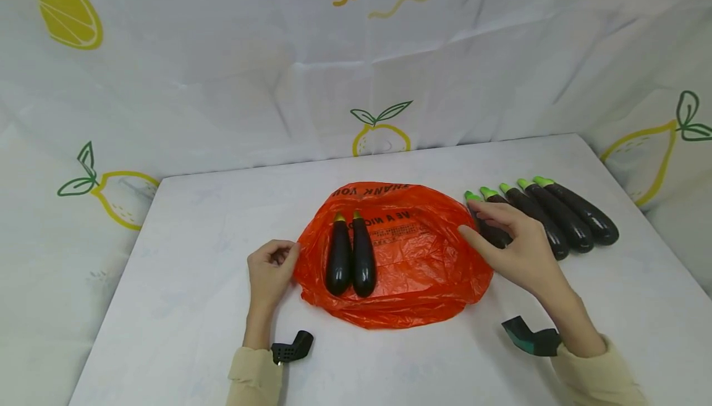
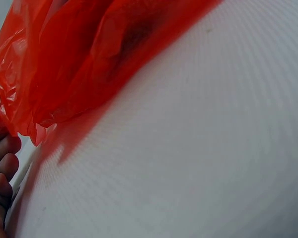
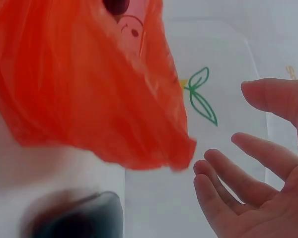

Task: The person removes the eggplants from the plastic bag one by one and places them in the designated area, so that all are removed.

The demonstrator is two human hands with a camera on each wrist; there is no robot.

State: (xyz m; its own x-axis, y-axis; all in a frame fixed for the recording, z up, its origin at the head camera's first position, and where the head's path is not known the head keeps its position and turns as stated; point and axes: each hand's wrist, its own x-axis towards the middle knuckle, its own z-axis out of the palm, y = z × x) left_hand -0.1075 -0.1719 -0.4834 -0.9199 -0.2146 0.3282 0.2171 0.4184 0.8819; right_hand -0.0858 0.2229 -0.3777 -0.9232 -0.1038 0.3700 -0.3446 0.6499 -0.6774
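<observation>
A red plastic bag with black lettering lies spread with its mouth open on the white table. Two dark, glossy eggplants rest side by side in its left part. My left hand pinches the bag's left edge between thumb and curled fingers; in the left wrist view the red film rises from the fingertips. My right hand is empty, thumb and fingers spread apart, just beyond the bag's right edge. It partly covers the nearest eggplant of the row at the right in the head view.
Several more eggplants with bright green stem ends lie in a slanted row at the right of the table. Behind the table hangs a white cloth printed with lemons. Each wrist wears a dark camera mount.
</observation>
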